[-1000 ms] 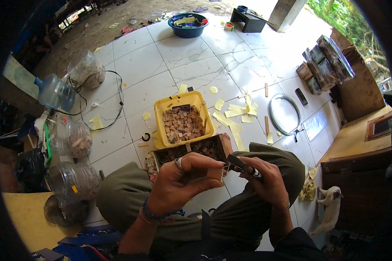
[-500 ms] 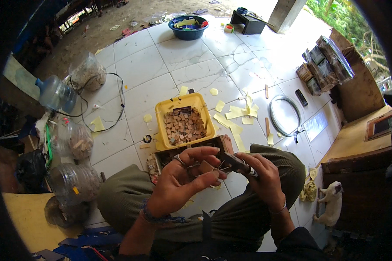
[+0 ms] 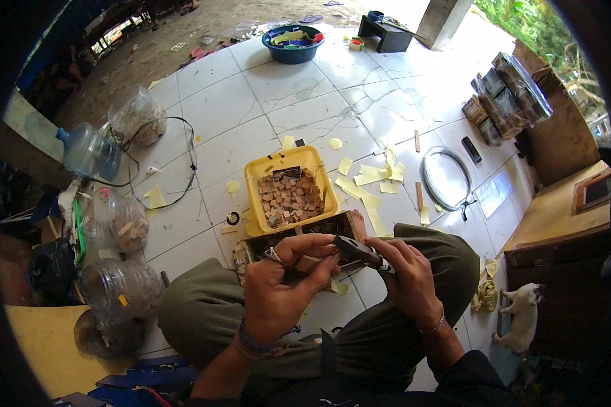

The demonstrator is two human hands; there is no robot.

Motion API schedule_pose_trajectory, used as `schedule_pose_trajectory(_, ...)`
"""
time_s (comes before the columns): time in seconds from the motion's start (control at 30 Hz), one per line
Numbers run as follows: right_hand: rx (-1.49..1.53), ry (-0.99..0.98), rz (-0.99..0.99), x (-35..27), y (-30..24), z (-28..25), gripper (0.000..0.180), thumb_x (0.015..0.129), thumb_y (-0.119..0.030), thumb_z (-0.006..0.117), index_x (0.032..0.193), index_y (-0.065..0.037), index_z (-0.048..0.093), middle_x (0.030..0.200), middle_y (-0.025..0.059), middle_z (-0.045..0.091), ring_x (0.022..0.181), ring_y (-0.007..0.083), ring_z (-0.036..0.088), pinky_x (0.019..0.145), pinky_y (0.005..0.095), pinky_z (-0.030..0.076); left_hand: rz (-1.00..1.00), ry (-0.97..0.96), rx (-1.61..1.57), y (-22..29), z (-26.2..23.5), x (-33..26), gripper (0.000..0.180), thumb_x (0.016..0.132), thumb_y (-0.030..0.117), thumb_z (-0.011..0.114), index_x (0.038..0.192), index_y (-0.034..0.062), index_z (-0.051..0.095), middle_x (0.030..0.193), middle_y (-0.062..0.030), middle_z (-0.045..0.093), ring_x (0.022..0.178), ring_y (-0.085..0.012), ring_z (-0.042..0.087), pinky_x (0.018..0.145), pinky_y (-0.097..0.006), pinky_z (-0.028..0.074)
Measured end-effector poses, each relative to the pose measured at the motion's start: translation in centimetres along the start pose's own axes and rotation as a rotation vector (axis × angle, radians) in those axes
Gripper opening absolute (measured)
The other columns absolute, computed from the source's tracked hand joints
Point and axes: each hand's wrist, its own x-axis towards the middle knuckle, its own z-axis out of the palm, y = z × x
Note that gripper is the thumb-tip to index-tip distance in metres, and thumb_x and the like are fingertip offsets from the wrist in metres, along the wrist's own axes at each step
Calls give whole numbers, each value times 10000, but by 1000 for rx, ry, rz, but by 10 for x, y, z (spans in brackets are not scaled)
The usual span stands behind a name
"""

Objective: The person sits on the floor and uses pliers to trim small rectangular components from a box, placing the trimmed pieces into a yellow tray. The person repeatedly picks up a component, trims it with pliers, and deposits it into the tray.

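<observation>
Between the thumb and forefinger of my left hand (image 3: 277,288) is a small brown wooden piece (image 3: 308,264), partly hidden by the fingers. My right hand (image 3: 414,281) is wrapped round a pair of pliers (image 3: 360,252) with dark jaws. The jaws point left and reach my left fingertips; whether they grip anything there I cannot tell. Below both hands stands a low wooden box (image 3: 347,222) with compartments, its contents mostly covered by my hands. Just beyond it sits a yellow plastic tub (image 3: 254,200) holding many small square wooden pieces.
Pale yellow scraps (image 3: 370,175) and a wire coil (image 3: 447,178) lie on the white tiles to the right. Large clear plastic bottles (image 3: 119,288) line the left side. A blue basin (image 3: 293,53) stands far ahead. A white cat (image 3: 521,317) is beside my right knee.
My left thumb and forefinger have drawn closer together around the wooden piece. The pliers' jaws have shifted slightly left, up to my left fingertips. The whole view has shifted slightly.
</observation>
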Motion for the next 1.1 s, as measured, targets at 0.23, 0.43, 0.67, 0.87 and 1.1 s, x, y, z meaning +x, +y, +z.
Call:
schedule_pose_trajectory(0.23, 11, -86, 52, -3, 0, 3, 699, 799, 36, 712, 1455, -159, 571, 1019, 110, 654, 888, 311, 666, 781, 432, 542, 96, 57, 258, -5, -3, 3, 319, 962, -13, 730, 1269, 17, 648, 1088, -148, 777, 979, -172, 768, 849, -303, 618)
schedule_pose_trajectory(0.43, 110, -127, 113, -4, -6, 7, 563, 899, -63, 746, 1429, -144, 572, 966, 116, 686, 840, 327, 690, 758, 434, 543, 104, 66, 353, -14, -6, 8, 298, 960, 10, 744, 1242, 43, 654, 1052, -132, 794, 975, -155, 771, 834, -297, 611)
schedule_pose_trajectory(0.67, 766, -791, 341, -3, 1, -22, 330, 1070, -282, 629, 1303, -54, 579, 912, 132, 765, 827, 267, 753, 735, 386, 562, -134, -168, 163, -4, -29, 7, 385, 918, -58, 765, 1253, -12, 583, 1090, -137, 733, 986, -178, 749, 868, -317, 633)
schedule_pose_trajectory(0.87, 648, -427, 330, -2, -5, -18, 232, 1045, -147, 638, 1249, -41, 609, 926, 111, 749, 870, 210, 732, 790, 354, 558, 21, -210, 287, -4, -35, 10, 399, 901, -87, 767, 1247, -13, 584, 1061, -178, 779, 985, -207, 769, 846, -317, 638)
schedule_pose_trajectory(1.1, 1102, 137, 645, -3, 4, -32, 432, 1136, -394, 484, 1430, -82, 536, 940, 14, 680, 874, 74, 636, 769, 239, 505, 229, -89, 630, -26, -15, 21, 292, 904, -74, 772, 1157, -3, 645, 1042, -149, 789, 998, -203, 771, 866, -337, 634)
